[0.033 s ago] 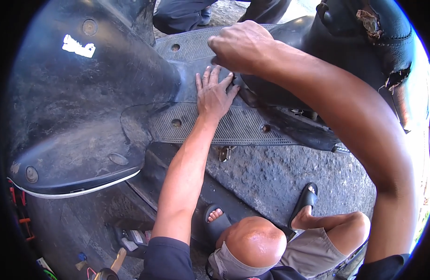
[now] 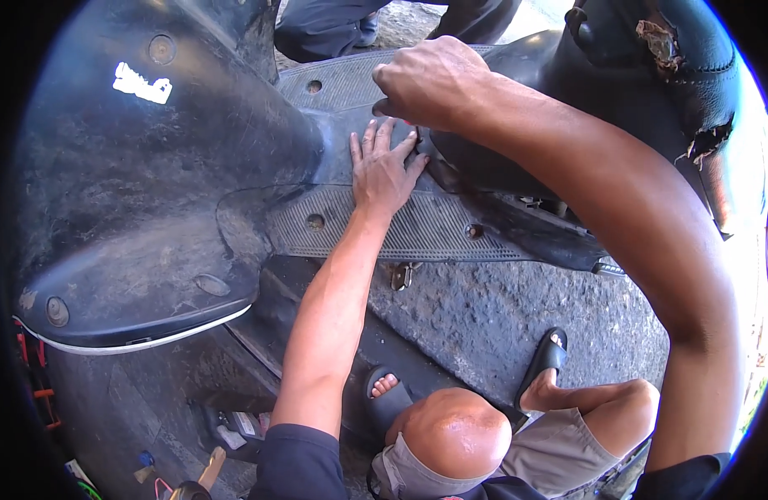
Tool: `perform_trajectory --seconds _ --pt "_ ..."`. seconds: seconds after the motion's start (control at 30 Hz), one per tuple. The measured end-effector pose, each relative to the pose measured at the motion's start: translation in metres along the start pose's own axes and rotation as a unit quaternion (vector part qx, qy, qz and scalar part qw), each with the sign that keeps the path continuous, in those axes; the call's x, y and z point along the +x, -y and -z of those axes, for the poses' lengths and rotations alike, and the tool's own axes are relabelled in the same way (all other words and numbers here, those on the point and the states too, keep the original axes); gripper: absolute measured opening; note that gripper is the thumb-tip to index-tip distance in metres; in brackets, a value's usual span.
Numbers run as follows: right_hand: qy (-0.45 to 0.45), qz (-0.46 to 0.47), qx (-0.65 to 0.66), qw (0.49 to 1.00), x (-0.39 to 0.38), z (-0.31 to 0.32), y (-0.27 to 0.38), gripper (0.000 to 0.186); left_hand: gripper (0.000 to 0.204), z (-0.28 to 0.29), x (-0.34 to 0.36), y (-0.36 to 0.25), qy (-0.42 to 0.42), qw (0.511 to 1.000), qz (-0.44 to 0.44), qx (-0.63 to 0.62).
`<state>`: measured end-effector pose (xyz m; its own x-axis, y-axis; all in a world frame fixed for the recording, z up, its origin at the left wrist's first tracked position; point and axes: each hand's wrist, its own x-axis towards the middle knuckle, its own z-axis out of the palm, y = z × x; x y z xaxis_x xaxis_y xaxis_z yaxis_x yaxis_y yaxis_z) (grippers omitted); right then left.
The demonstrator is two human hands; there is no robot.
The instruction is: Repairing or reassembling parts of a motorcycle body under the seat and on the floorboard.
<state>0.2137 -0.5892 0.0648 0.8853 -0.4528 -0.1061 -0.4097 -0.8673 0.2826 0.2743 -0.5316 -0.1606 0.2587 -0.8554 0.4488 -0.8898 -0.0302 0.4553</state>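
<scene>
My left hand [image 2: 382, 171] lies flat with fingers spread on the raised middle of a scooter's dark footboard [image 2: 350, 221]. Just beyond its fingertips, my right hand [image 2: 430, 83] is closed in a fist, its forearm reaching across from the right. A small red bit [image 2: 408, 123] shows under the fist. What the fist grips is hidden behind the knuckles. The ribbed strips of the footboard have screw holes, one of them a dark round hole [image 2: 315, 222] beside my left wrist.
The scooter's scuffed front panel [image 2: 167, 183] fills the left. A black seat [image 2: 684, 75] with torn cover stands at the upper right. Another person's dark trouser legs [image 2: 334, 29] are beyond the footboard. Rough stone ground [image 2: 517, 308] and my sandalled feet lie nearer; loose tools sit lower left.
A small red bit now shows beneath my right fist, which has shifted very slightly. My left hand stays in place.
</scene>
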Motion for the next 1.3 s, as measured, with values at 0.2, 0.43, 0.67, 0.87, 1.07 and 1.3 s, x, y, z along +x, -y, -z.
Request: perform_trajectory --seconds 0.2,0.43,0.67,0.87,1.07,1.3 --pt "0.016 0.041 0.016 0.999 0.010 -0.015 -0.026 0.043 0.047 -0.001 0.007 -0.007 0.003 1.000 0.015 -0.022" --pt "-0.026 -0.009 0.094 0.995 0.010 -0.006 -0.004 0.033 0.045 -0.003 0.004 -0.001 0.001 1.000 0.014 -0.013" --pt "0.020 -0.029 0.003 0.999 0.020 -0.010 0.006 0.033 0.045 -0.001 0.003 -0.001 0.010 1.000 0.017 -0.017" --pt "-0.009 0.002 -0.037 0.999 0.015 -0.004 -0.002 0.030 0.045 -0.001 0.004 -0.002 -0.002 1.000 0.017 -0.025" --pt "-0.058 0.036 0.027 0.997 0.011 -0.013 -0.015 0.025 0.045 0.000 0.006 -0.004 -0.003 0.999 0.023 -0.036" --pt "-0.045 0.013 0.008 0.999 0.007 -0.026 -0.028 0.027 0.045 0.001 0.006 -0.007 0.001 0.999 0.020 -0.036"
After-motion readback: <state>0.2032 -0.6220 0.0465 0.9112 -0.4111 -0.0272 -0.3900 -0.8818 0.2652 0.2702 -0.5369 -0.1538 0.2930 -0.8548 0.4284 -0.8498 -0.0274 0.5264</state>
